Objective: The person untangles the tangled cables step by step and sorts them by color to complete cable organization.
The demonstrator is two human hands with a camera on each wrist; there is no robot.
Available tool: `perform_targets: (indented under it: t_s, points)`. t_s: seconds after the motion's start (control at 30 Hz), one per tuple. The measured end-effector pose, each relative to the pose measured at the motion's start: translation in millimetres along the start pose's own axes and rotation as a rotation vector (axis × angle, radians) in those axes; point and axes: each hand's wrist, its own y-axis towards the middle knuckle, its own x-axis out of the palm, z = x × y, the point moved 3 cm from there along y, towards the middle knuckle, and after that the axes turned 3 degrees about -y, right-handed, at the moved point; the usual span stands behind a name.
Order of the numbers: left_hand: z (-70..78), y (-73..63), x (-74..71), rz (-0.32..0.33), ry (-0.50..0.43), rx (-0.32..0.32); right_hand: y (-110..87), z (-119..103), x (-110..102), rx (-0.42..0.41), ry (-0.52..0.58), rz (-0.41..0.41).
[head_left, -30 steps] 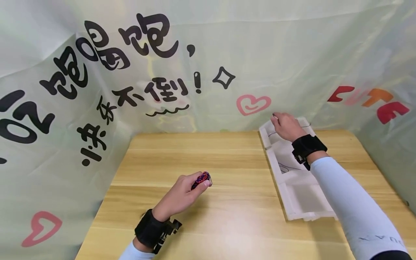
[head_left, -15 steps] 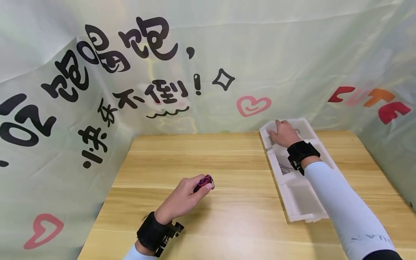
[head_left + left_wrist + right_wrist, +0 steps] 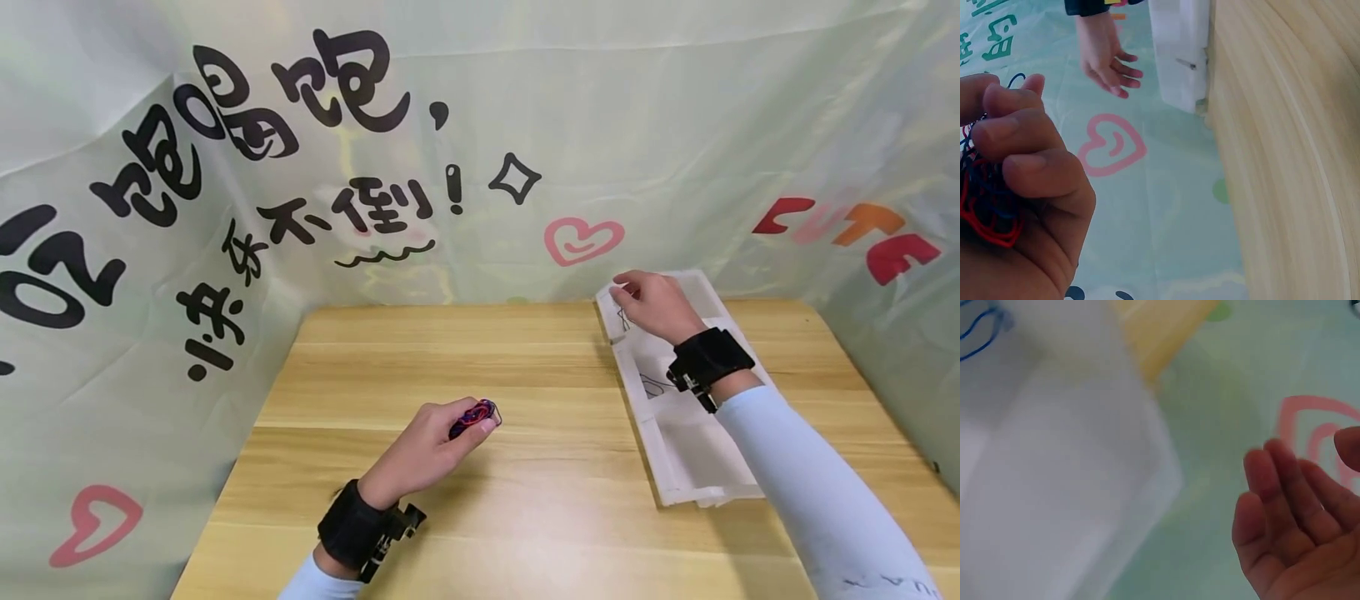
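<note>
Wire bundle (image 3: 477,412), a tangle of red and dark blue strands, is sitting in the left hand (image 3: 420,446), well to the left of the white tray (image 3: 653,454). Fingers and thumb are curling round it, and a thin loop is projecting past the fingertips. Judging by its fine strands, the bundle should be light, soft and springy, prone to snagging or unravelling; gripping it across its compact middle, rather than by a stray loop, would suit it best. The right hand (image 3: 660,307) is hovering at the tray's far-left corner, its thumb and fingers apart and holding nothing visible. Inside the tray, loose wires are lying in the middle compartment (image 3: 653,386) and the far compartment (image 3: 623,317). Beneath the tray, the surface (image 3: 465,350) is extending leftward; behind it, a printed sheet (image 3: 480,100) is hanging. While the head view is overlapping the right hand with the tray's rim, the left wrist view is showing a gap between them. The right wrist view is revealing the palm, hidden from the head camera.
</note>
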Motion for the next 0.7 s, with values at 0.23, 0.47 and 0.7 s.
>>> perform_targets:
  t_s: [0.23, 0.47, 0.7]
  points:
    - [1.1, 1.7, 1.4, -0.011, -0.012, -0.015, -16.8, -56, -4, -0.193, 0.032, 0.003]
    - [7.1, 5.9, 1.2, -0.026, -0.038, 0.008, -53.6, -128, 16, -0.457, 0.182, -0.146]
    - [16.0, 11.0, 3.3, -0.001, -0.02, 0.086, -83.9, -168, 42, -0.598, 0.271, -0.362]
